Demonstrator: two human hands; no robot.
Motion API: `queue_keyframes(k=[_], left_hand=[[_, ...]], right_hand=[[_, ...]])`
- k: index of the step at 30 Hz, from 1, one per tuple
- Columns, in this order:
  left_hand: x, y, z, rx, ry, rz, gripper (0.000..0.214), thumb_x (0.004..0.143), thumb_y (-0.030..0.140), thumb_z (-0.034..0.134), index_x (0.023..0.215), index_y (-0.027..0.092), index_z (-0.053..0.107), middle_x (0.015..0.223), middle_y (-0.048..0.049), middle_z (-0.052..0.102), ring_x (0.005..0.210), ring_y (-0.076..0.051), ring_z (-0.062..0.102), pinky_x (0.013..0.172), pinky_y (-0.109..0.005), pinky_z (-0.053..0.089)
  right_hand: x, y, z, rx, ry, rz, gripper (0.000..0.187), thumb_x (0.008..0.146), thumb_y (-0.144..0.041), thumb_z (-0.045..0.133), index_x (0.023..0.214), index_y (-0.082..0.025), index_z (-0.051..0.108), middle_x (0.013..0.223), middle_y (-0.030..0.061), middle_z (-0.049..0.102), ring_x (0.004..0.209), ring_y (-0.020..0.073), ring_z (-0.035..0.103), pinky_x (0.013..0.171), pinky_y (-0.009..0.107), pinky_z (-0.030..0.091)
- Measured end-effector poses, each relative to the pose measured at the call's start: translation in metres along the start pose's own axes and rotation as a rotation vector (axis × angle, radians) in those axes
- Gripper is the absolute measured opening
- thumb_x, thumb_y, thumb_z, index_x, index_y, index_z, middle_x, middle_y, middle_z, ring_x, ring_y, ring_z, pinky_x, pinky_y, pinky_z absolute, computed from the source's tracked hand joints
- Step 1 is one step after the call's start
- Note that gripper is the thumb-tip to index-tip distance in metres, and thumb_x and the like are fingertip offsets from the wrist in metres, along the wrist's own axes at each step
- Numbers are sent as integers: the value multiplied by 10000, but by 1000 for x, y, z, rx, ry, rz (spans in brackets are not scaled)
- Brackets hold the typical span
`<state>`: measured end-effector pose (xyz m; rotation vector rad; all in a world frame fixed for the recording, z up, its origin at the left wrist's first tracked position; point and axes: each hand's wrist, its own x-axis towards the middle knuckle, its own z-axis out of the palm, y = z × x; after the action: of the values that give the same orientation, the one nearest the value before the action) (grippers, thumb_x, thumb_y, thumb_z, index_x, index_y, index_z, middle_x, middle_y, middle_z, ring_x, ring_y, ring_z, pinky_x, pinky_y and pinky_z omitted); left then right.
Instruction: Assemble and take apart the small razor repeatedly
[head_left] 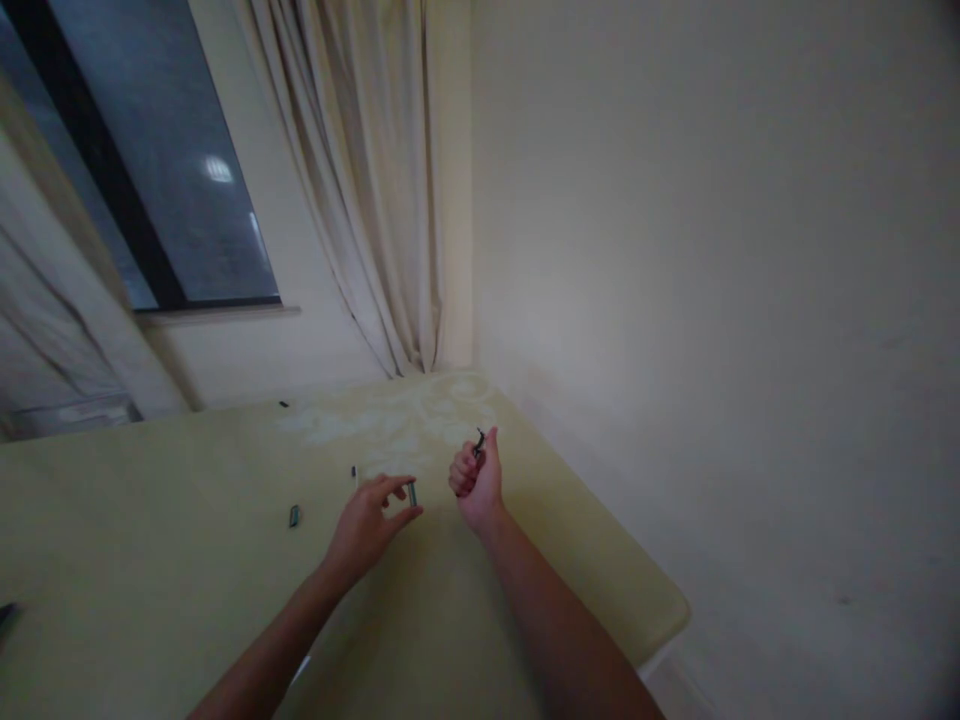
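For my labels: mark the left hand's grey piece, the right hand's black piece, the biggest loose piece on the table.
grey piece (412, 493): head view, its middle.
black piece (479, 441): head view, its exposed upper end.
loose piece (294, 516): head view, its middle.

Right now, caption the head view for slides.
Left hand pinches grey piece, right hand grips dark item, over yellow table.

On the table (150, 560), a small piece (294, 516) left of the left hand (371, 525)
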<state>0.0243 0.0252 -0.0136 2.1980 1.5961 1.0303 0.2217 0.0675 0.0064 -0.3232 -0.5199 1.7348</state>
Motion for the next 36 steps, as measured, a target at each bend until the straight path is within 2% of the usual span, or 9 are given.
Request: queue_keyframes(k=[6, 11, 16, 25, 30, 33, 36], left_hand=[[60, 20, 39, 81, -236, -126, 443, 746, 332, 806, 1169, 203, 785, 1036, -86, 759, 1018, -257, 665, 896, -329, 465], [87, 14, 73, 14, -300, -229, 454, 725, 271, 797, 1168, 174, 773, 896, -52, 769, 821, -191, 691, 711, -252, 461], [91, 3, 84, -43, -305, -291, 515, 738, 280, 786, 1236, 158, 742, 805, -22, 737, 733, -162, 662, 626, -232, 418], [85, -4, 87, -82, -253, -289, 576, 701, 351, 817, 1244, 168, 753, 932, -57, 730, 847, -204, 667, 752, -280, 474], [85, 9, 87, -88, -216, -287, 626, 639, 347, 855, 1227, 159, 749, 946, -58, 728, 856, -215, 669, 771, -297, 500], [77, 19, 72, -97, -186, -248, 699, 651, 343, 854, 1307, 154, 703, 1035, -89, 732, 894, -224, 671, 819, -315, 517], [55, 8, 31, -85, -111, -154, 643, 726, 374, 811, 1337, 221, 685, 1165, -89, 721, 1063, -247, 648, 974, -353, 487]], right_hand=[[-1, -12, -9, 77, 52, -63, 745, 923, -800, 479, 502, -208, 316, 395, -101, 220, 348, 53, 98, 329, 211, 87], [-2, -17, -11, 112, 59, -96, 731, 955, -776, 445, 506, -209, 331, 397, -97, 222, 350, 60, 101, 332, 217, 101], [-3, -19, -11, 108, 49, -98, 727, 949, -785, 439, 513, -215, 319, 401, -100, 215, 354, 63, 97, 334, 214, 106], [-1, -18, -14, 95, 42, -111, 729, 929, -789, 473, 508, -221, 295, 397, -103, 210, 353, 63, 100, 332, 216, 115], [0, -18, -17, 104, 68, -76, 728, 940, -774, 473, 506, -220, 285, 386, -99, 219, 352, 63, 91, 331, 218, 93], [-1, -17, -19, 91, 63, -69, 718, 948, -764, 468, 516, -217, 297, 394, -99, 221, 359, 65, 85, 336, 222, 89], [-4, -17, -18, 68, 42, -62, 718, 929, -772, 498, 519, -218, 295, 406, -101, 215, 366, 64, 88, 339, 223, 89]])
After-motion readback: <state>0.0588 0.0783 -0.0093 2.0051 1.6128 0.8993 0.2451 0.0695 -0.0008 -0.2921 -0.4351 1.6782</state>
